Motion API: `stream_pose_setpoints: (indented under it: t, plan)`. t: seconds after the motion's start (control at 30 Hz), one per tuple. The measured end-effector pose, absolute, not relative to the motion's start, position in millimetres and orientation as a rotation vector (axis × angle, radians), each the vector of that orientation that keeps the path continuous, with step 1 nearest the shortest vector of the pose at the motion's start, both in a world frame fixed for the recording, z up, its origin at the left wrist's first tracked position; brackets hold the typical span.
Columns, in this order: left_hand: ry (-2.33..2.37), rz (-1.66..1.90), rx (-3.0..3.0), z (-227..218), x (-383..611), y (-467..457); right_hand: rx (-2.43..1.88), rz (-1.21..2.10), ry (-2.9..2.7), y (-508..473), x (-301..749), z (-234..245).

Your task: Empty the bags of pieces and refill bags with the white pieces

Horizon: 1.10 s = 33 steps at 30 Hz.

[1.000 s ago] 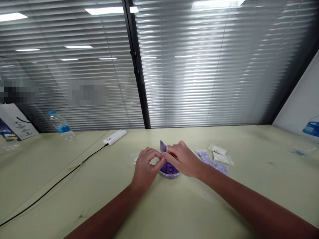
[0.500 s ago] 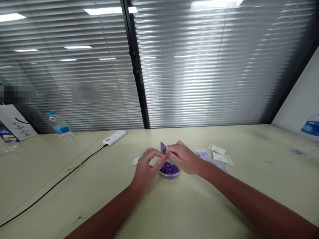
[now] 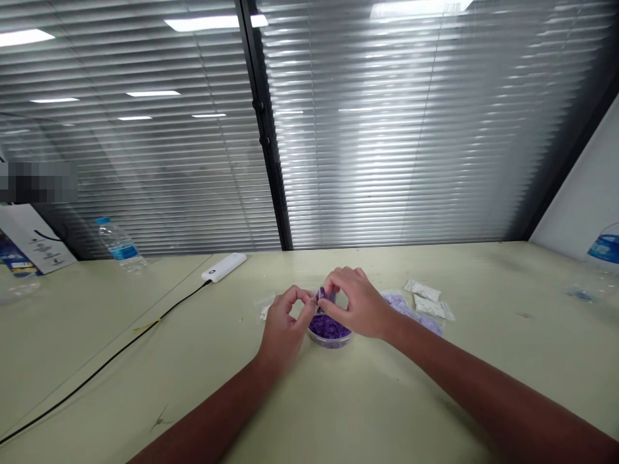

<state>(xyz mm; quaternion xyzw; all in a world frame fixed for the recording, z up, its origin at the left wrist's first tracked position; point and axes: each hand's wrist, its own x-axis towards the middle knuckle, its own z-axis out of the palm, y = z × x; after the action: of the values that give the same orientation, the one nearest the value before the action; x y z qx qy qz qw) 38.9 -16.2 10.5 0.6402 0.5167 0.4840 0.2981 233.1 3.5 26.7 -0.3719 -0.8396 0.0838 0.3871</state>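
Observation:
Above a clear round dish (image 3: 331,344) of deep purple bits (image 3: 329,327), a small purple pouch (image 3: 321,294) is pinched between my two hands. My left hand (image 3: 284,323) has thumb and forefinger closed on its left side. From the right, the fingers and thumb of my right hand (image 3: 358,305) close on the pouch, partly hiding it. What is inside it is too small to make out. Just beyond my left hand lies a small clear bag with white contents (image 3: 264,309). Lilac packets (image 3: 411,310) lie behind my right wrist, partly covered by it.
White packets (image 3: 428,303) lie right of the lilac ones. A white power bank (image 3: 227,266) with a black cable (image 3: 126,345) runs along the left. Plastic bottles stand at the left (image 3: 120,245) and right (image 3: 599,264), near a white paper bag (image 3: 41,238). Blinds (image 3: 387,142) back the table.
The pouch, which stood up from my right fingers, is now lower between both hands. My right hand's fingers have lifted and arched, with its thumb apart from the forefinger.

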Motion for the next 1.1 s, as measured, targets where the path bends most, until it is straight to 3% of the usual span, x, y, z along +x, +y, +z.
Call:
stream_pose_setpoints:
  t: [0.3, 0.47, 0.73, 0.97, 1.1]
  plan:
    - [1.192, 1.265, 1.386, 13, 39, -8, -0.871, 0.267, -2.23, 27, 262, 19]
    - [1.449, 1.279, 1.684, 10, 35, -7, -0.972, 0.468, -2.289, 24, 274, 38]
    - [1.537, 1.026, 2.4, 10, 38, -18, -0.987, 0.28, -2.475, 15, 280, 60]
    - [1.545, 0.925, 2.349, 7, 38, -15, -0.992, 0.458, -2.405, 8, 276, 63]
    - [1.551, 0.992, 2.232, 9, 38, -14, -0.947, 0.753, -2.303, 6, 273, 64]
